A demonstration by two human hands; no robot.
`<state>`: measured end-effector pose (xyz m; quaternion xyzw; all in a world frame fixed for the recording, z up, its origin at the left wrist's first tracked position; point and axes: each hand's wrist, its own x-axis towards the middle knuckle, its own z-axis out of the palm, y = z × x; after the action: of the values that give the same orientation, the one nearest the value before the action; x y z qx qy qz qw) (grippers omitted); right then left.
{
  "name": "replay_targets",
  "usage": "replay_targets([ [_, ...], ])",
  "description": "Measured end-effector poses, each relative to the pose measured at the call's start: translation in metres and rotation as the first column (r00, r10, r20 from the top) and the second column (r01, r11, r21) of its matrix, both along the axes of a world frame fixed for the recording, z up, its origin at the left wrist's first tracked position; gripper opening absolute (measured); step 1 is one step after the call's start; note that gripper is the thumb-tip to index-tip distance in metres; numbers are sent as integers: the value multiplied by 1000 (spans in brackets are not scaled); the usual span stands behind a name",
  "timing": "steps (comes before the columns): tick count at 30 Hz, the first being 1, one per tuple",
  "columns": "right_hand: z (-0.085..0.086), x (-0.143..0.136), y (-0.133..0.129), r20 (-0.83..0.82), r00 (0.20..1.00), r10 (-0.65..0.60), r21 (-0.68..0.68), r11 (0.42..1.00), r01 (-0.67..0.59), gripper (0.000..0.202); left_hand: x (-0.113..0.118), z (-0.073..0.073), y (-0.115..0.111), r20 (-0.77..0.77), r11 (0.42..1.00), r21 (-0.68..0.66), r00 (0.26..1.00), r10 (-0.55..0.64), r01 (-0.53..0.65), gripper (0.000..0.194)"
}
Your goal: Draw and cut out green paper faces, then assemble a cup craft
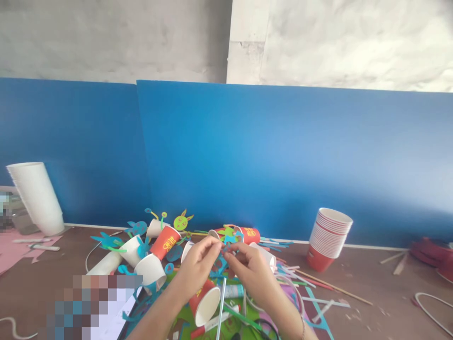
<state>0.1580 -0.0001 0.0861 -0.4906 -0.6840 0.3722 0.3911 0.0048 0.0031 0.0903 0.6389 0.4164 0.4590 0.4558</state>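
My left hand (201,264) and my right hand (247,267) meet at the fingertips above the middle of the cluttered table. Both are pinched on a small blue piece (225,247), mostly hidden by the fingers. Beneath my hands lie a red paper cup (198,302) tipped on its side, a blue-labelled tube (233,291), a red-capped marker (219,322) and green-handled scissors (244,317). Behind them lie more red cups (249,233) with green and blue paper cut-outs.
White cups (150,271) with blue paper shapes lie to the left. A stack of cups (329,236) stands at right, a tall white stack (37,198) at far left. Sticks (336,287) and a looped white cable (430,307) lie at right. A blue partition (226,156) rises behind.
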Motion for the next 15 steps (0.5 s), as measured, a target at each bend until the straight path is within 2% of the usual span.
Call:
replay_targets([
  [4,1,-2,-3,140,985,-101,100,991,87,24,5,-2,-2,-134,986,117,981,138,-123,16],
  [8,3,-6,-8,222,963,-156,200,974,111,22,7,-5,-3,-161,976,154,970,180,-155,17],
  [11,3,-7,-9,177,977,-119,172,981,89,26,6,-5,-2,-161,957,226,962,221,-182,20],
  [15,1,-8,-9,58,998,-39,39,999,36,33,6,-5,-3,-156,926,304,948,279,-223,21],
])
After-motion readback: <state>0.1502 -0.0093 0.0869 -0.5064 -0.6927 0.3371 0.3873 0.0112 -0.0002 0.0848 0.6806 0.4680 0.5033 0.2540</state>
